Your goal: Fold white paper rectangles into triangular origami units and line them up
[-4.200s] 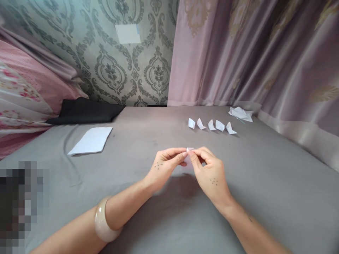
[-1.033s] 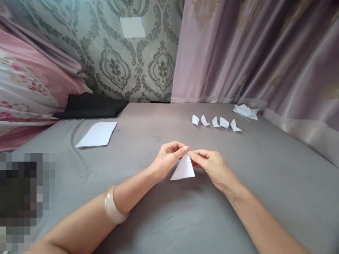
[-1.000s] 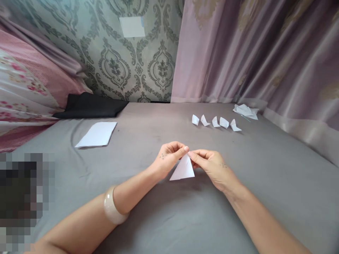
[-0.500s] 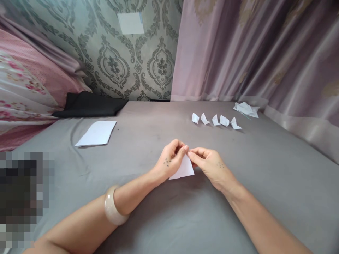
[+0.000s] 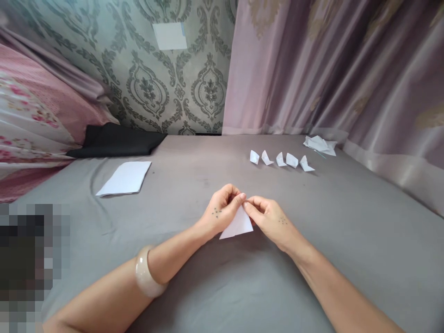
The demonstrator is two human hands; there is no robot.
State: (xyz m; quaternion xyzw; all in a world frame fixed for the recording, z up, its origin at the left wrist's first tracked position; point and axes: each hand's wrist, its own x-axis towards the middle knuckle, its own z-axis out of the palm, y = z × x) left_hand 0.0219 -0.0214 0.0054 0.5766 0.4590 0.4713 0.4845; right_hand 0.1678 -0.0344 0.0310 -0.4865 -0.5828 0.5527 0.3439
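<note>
Between my hands is a folded piece of white paper (image 5: 237, 225), its pointed top pinched and its wider edge toward me. My left hand (image 5: 224, 209) is closed on the paper's upper left side, thumb on top. Thumb and fingers of my right hand (image 5: 268, 215) pinch the same tip from the right, nearly touching the left thumb. The fingertips partly hide the tip. Beyond the hands, to the right, stand several small folded paper pieces (image 5: 292, 160) in a row. A stack of white paper sheets (image 5: 125, 178) lies to the left.
Grey cloth (image 5: 194, 171) covers the surface. At the back right lie crumpled white papers (image 5: 319, 144) with a thin greenish stick. A black folded cloth (image 5: 120, 140) rests at the back left. Curtains (image 5: 277, 69) hang on the right, and a patterned wall (image 5: 149, 88) stands behind.
The view has tipped up slightly, so everything sits a little lower in the picture. Both hands keep their pinch on the folded paper, with the right fingers slightly closer to the left thumb.
</note>
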